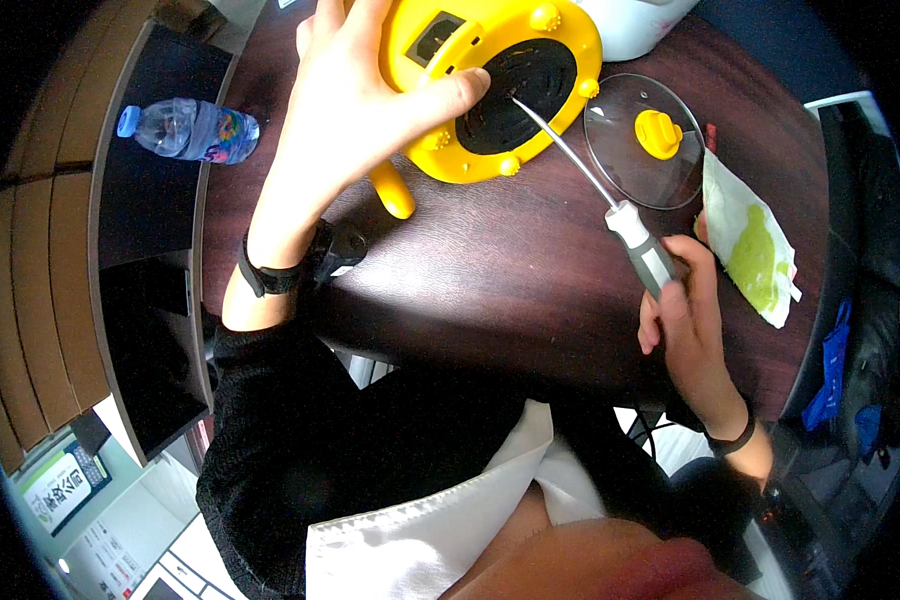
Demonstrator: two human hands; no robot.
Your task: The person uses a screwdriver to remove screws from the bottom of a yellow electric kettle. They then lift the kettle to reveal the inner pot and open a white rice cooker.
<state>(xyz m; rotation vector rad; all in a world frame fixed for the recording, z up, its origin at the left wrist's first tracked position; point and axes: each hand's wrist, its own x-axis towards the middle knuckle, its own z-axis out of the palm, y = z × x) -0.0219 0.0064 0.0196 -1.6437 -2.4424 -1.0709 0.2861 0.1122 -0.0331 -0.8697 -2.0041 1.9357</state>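
A yellow electric pot [582, 62] lies bottom up at the far side of the table, showing its black slotted base plate [540, 75], small yellow feet and a yellow handle [392, 192]. My left hand [355, 115] grips the pot from the left, its thumb over the edge of the base plate; its other fingers are partly cut off by the frame. In my right hand [692, 320] is a screwdriver [642, 250] with a grey and white handle, fingers closed round it. The screwdriver's metal shaft slants up left, its tip at the middle of the base plate.
Right of the pot lies a glass lid [620, 160] with a yellow knob [658, 134]. A white and green cloth [755, 245] lies near the right edge of the dark wooden table [450, 270]. A plastic bottle [190, 130] is at the left, and a white rounded object [635, 25] stands behind.
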